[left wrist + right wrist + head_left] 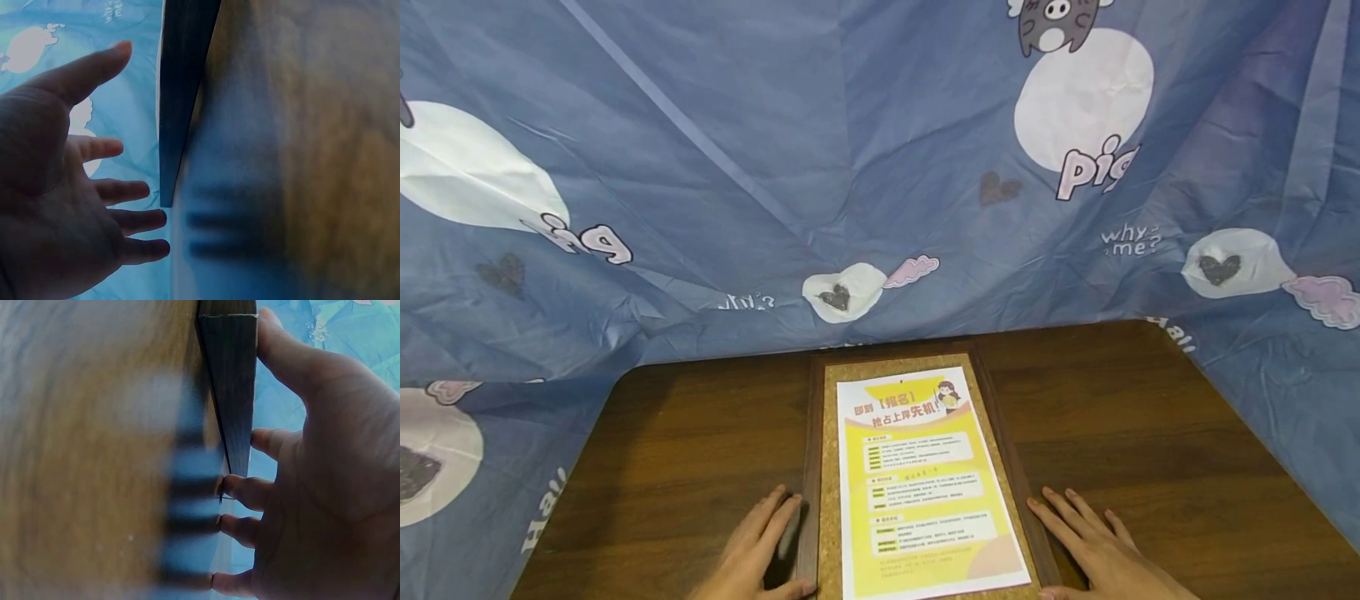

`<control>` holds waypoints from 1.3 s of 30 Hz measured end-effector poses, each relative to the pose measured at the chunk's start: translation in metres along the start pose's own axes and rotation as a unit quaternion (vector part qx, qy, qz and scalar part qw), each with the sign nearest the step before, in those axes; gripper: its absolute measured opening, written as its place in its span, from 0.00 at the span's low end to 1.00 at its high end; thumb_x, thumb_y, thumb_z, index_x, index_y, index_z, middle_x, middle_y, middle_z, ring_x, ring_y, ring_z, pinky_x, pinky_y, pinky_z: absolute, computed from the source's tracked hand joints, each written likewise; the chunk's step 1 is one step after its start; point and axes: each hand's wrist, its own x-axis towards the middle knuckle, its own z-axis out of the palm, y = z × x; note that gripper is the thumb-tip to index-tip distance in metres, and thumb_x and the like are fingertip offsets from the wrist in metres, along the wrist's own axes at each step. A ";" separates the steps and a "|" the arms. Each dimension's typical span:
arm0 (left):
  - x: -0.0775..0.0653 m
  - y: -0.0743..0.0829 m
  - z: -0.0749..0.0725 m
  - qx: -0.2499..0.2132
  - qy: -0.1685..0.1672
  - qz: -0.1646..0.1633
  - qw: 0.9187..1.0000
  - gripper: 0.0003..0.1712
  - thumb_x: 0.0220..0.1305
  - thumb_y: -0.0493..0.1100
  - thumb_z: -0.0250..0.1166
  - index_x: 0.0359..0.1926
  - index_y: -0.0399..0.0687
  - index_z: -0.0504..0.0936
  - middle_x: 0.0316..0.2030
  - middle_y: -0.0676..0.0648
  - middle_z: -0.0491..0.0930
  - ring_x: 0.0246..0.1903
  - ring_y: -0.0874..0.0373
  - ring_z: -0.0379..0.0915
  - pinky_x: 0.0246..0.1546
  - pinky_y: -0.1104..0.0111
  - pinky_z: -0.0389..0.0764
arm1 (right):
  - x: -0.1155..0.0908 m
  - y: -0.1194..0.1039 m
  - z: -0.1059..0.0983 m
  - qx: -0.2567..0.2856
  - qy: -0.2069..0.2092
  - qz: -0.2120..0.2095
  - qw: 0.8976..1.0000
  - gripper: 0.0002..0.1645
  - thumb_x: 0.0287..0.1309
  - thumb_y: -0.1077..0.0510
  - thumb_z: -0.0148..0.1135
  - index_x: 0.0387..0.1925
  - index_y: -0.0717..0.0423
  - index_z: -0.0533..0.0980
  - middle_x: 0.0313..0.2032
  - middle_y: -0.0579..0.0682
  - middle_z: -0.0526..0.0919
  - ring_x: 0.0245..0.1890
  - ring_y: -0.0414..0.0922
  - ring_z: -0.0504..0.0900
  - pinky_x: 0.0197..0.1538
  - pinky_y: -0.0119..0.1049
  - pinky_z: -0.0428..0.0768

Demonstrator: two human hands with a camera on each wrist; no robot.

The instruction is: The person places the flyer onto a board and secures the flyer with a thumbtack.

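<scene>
A corkboard (pixel 831 467) with a dark wooden frame lies on the table, a yellow and white printed poster (pixel 934 467) on its face. My left hand (pixel 752 542) is at the frame's left side, fingers spread and fairly straight. In the left wrist view, a gap shows between the left thumb and the frame edge (pixel 184 94). On the other side, my right hand (pixel 1101 542) lies beside the frame with its fingers extended. The right wrist view shows right fingertips (pixel 261 442) at or very near the frame's side (pixel 231 381). Neither hand grips anything.
The dark brown wooden table (pixel 1097 392) extends to both sides of the board, with rounded far corners. Behind it hangs a blue cloth (pixel 760 167) printed with pigs, hearts and lettering. The board's far end lies close to the table's back edge.
</scene>
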 end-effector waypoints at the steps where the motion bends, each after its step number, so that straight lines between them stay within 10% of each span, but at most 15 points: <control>1: 0.000 -0.002 0.002 0.003 -0.001 0.013 1.000 0.53 0.54 0.62 0.73 0.70 0.37 0.61 0.65 0.22 0.60 0.57 0.18 0.60 0.42 0.26 0.66 | 0.000 0.000 0.000 0.000 0.000 0.000 1.000 0.56 0.52 0.34 0.70 0.76 0.45 0.56 0.67 0.65 0.65 0.61 0.75 0.66 0.40 0.78 0.67; 7: -0.003 -0.017 0.008 0.034 -0.032 0.057 0.997 0.59 0.54 0.81 0.56 0.77 0.55 0.51 0.64 0.21 0.58 0.54 0.15 0.60 0.36 0.23 0.64 | 0.000 0.001 0.001 0.002 0.001 0.000 1.000 0.56 0.52 0.34 0.70 0.76 0.44 0.56 0.67 0.65 0.65 0.61 0.74 0.66 0.40 0.77 0.68; 16: -0.002 -0.019 0.002 0.030 -0.169 -0.040 0.984 0.62 0.53 0.75 0.66 0.77 0.50 0.49 0.71 0.25 0.50 0.66 0.20 0.46 0.50 0.22 0.53 | -0.001 0.001 0.000 0.009 -0.002 0.000 1.000 0.56 0.52 0.35 0.70 0.77 0.44 0.55 0.68 0.65 0.64 0.61 0.74 0.65 0.40 0.77 0.68; 39: -0.001 -0.009 -0.002 0.037 -0.171 -0.058 0.983 0.65 0.48 0.75 0.69 0.77 0.48 0.51 0.72 0.26 0.49 0.67 0.21 0.45 0.46 0.18 0.48 | 0.005 -0.006 -0.032 0.092 -0.060 0.039 0.993 0.50 0.59 0.36 0.65 0.76 0.50 0.58 0.70 0.64 0.61 0.65 0.69 0.64 0.47 0.74 0.69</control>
